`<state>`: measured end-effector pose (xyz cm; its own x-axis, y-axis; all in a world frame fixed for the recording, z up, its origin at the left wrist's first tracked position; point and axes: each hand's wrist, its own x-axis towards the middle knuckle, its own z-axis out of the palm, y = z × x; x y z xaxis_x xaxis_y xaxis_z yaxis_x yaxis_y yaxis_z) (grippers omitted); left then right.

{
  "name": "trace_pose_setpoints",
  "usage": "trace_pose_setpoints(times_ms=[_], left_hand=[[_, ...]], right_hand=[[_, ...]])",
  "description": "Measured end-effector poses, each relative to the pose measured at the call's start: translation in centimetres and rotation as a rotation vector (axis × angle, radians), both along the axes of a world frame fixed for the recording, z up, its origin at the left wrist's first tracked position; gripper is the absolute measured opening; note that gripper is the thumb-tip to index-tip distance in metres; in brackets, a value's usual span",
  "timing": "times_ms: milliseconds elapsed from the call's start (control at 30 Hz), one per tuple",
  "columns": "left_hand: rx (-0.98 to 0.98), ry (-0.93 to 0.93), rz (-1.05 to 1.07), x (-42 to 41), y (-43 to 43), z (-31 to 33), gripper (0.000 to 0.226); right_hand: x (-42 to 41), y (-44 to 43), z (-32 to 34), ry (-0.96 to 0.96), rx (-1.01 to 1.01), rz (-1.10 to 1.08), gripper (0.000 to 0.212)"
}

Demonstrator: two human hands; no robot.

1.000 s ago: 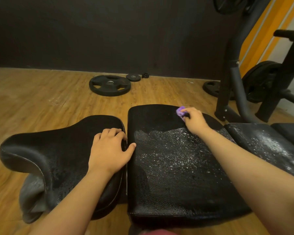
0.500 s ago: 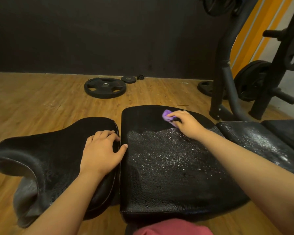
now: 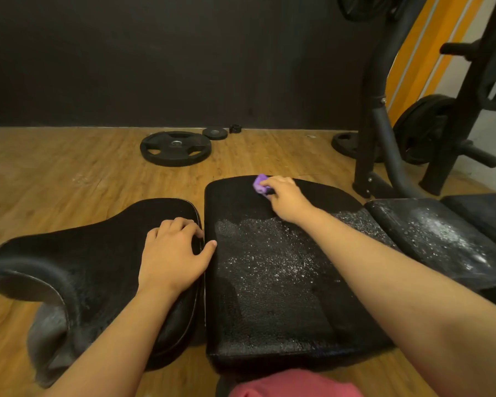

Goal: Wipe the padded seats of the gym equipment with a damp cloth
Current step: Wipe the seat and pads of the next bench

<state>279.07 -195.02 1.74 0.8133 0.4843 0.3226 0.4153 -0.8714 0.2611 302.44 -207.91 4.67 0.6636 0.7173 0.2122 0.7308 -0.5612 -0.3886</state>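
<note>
The right hand (image 3: 287, 200) is gripping the purple cloth (image 3: 259, 183) at the wet middle seat (image 3: 269, 296)'s far edge. The left hand (image 3: 171, 253) is resting relaxed, holding nothing, on the left pad (image 3: 98, 253).

Right hand (image 3: 287, 200) holds a purple cloth (image 3: 259, 183) on the far edge of the wet middle seat pad (image 3: 269, 296). Left hand (image 3: 172, 253) rests on the curved pad (image 3: 83, 262) beside it.

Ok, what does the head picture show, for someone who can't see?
A right hand presses a purple cloth on the far edge of a speckled black padded seat; the left hand rests on the curved pad beside it.
</note>
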Motion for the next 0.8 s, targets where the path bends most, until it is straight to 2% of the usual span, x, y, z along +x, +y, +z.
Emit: trace_pose_setpoints(times_ms=[133,233,333,567,733,800], left_hand=[[-0.009,-0.005,0.001,-0.3,-0.1,-0.1,0.06],[-0.018,-0.011,-0.003,-0.4,-0.1,-0.1,0.065],[-0.025,-0.023,0.0,-0.5,-0.2,-0.1,0.059],[-0.028,-0.028,0.006,-0.4,-0.2,0.0,0.065],[-0.03,-0.033,0.016,-0.3,-0.2,-0.1,0.063],[-0.029,-0.03,0.016,-0.2,-0.2,0.0,0.06]], right_hand=[[-2.0,0.2,-0.3,-0.009,-0.004,0.183,0.04],[-0.7,-1.8,-0.5,0.01,0.015,0.219,0.041],[1.0,-4.6,-0.8,0.042,0.043,0.14,0.043],[6.5,-12.1,-1.4,0.043,0.0,-0.141,0.033],[6.6,-10.1,-1.4,0.122,0.042,-0.298,0.032],[5.9,-8.8,-1.4,0.185,0.047,-0.279,0.038]])
